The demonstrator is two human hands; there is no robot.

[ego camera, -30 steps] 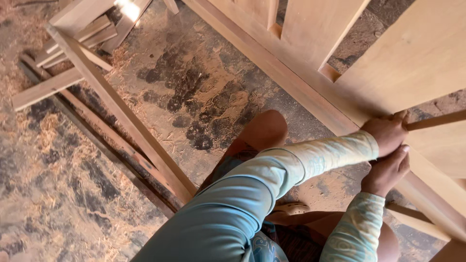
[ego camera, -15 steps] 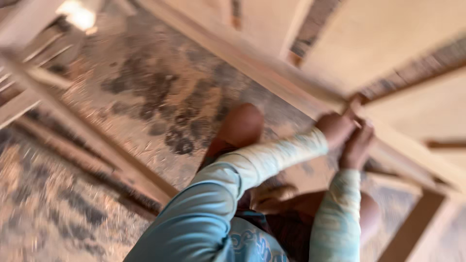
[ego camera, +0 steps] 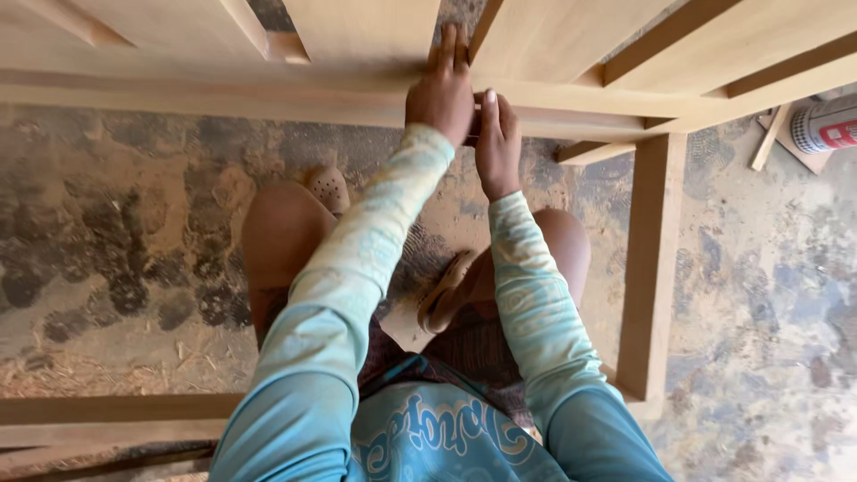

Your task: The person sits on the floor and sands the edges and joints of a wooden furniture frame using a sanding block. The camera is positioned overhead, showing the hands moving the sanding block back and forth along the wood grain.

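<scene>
A pale wooden frame lies in front of me, its long rail running across the top of the view. My left hand lies flat on that rail, fingers stretched up towards a broad slat. Right beside it, touching the same rail, is my right hand, with its fingers curled against the rail's front edge. A small dark patch shows between the two hands; I cannot tell whether it is an object or shadow. Both arms wear light blue-green sleeves. I am crouched, with my knees below my hands.
A wooden leg of the frame runs down on the right. A plank lies at the lower left. A white can and a thin stick sit at the upper right. Sawdust covers the stained floor. Sandals are on my feet.
The view has swung, so the frame's rail now runs level across the top instead of slanting. Both hands stay together on the rail, now near the middle of the view.
</scene>
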